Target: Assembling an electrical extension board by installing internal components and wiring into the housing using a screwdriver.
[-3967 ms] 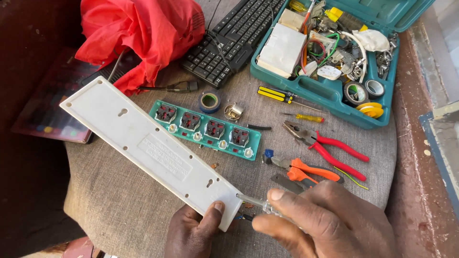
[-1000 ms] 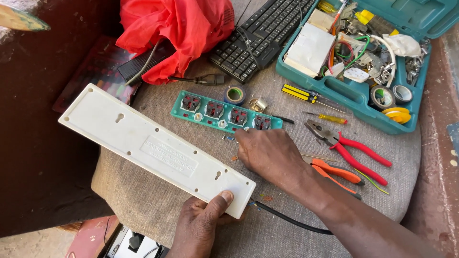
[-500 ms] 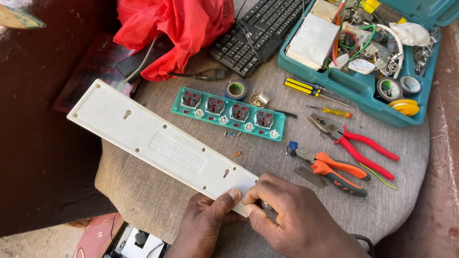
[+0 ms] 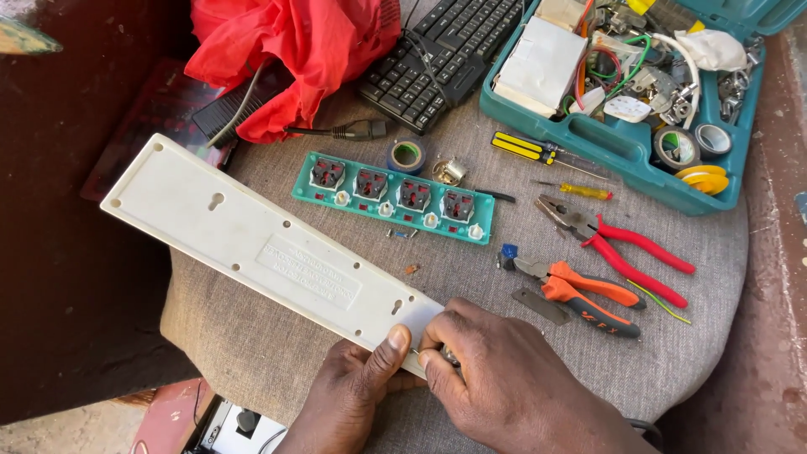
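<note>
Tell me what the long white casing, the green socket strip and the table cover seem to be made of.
White casing: likely moulded plastic, matte, with keyhole slots and screw holes. Green socket strip: seemingly glossy plastic with metal contacts in the sockets. Table cover: grey woven fabric, its coarse weave visible.

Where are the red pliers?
In the head view, the red pliers lie on the grey cloth at the right, just below the teal toolbox and above the orange pliers.
</note>
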